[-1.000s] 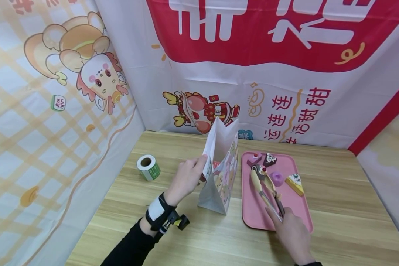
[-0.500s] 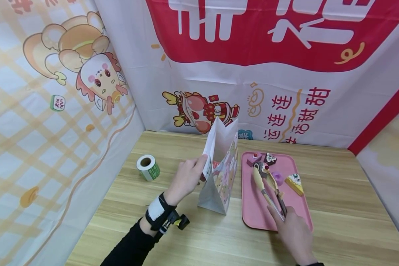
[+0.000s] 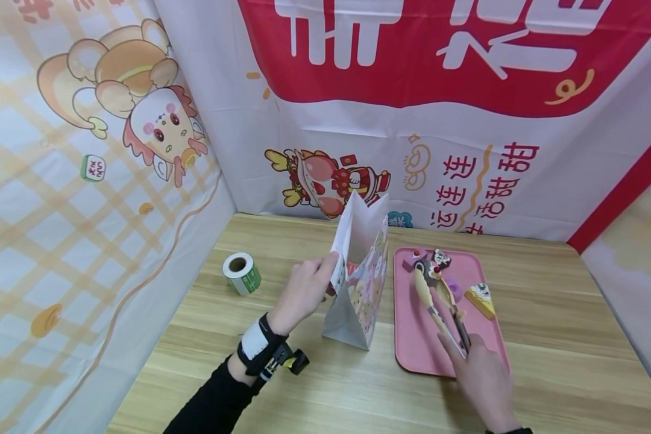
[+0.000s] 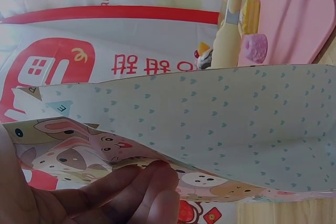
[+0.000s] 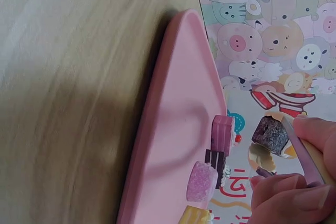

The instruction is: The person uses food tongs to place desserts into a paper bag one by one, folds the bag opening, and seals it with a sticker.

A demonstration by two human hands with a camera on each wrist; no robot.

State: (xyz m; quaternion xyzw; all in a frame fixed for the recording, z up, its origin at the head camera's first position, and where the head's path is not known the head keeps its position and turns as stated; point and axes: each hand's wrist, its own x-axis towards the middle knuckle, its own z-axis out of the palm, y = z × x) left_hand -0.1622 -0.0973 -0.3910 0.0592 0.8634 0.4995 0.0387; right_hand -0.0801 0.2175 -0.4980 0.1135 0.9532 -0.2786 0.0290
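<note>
My left hand [image 3: 302, 292] pinches the near rim of a white paper bag [image 3: 364, 295] printed with cartoon animals, which stands upright with its top open. In my right hand [image 3: 484, 380] is a pair of tongs [image 3: 423, 292] with cream tips. Between those tips is a dark chocolate cake piece [image 5: 270, 135], topped with cream and a cherry, held up over the pink tray [image 3: 418, 349]. Lying on the tray are a pink cake slice [image 5: 221, 132], a dark slice with white topping [image 3: 441, 259], a purple ring-shaped piece [image 3: 456, 289] and a yellow cake wedge [image 3: 481, 300].
A roll of green and white labels [image 3: 242, 274] stands on the wooden table [image 3: 553, 313], left of the bag. Printed cloth walls [image 3: 325, 78] rise behind and to the left of the table. Something red shows inside the bag [image 3: 352, 267].
The tongs with the chocolate cake piece have shifted slightly right, together with my right hand. My left hand and the bag stay where they were.
</note>
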